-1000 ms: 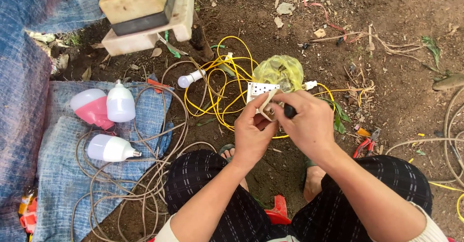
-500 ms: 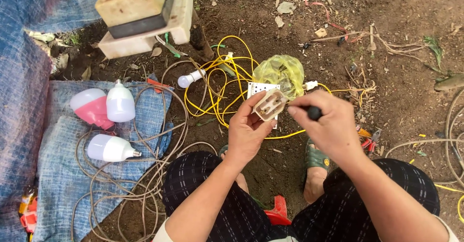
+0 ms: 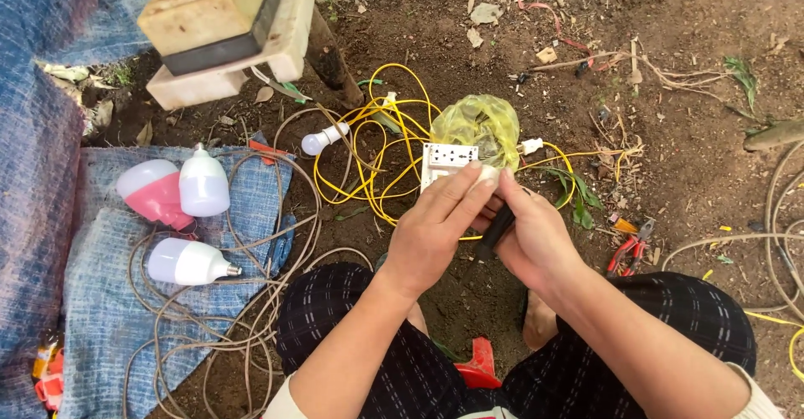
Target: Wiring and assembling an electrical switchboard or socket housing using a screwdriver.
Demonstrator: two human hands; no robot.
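Tool: black-handled screwdriver [image 3: 496,231] — long axis tilted, tip up toward the fingers
Right hand [image 3: 536,243]: clenched round its handle
Left hand [image 3: 431,235]: fingers pinching something small — hidden

The black-handled tool [image 3: 496,231] is a slim, dark, straight item, held tilted, its upper end hidden between the fingers. It sits just below the white socket plate [image 3: 448,161]. The socket plate is rectangular, face up, with small slots, lying on the soil directly against the yellow-green plastic bag [image 3: 481,124]
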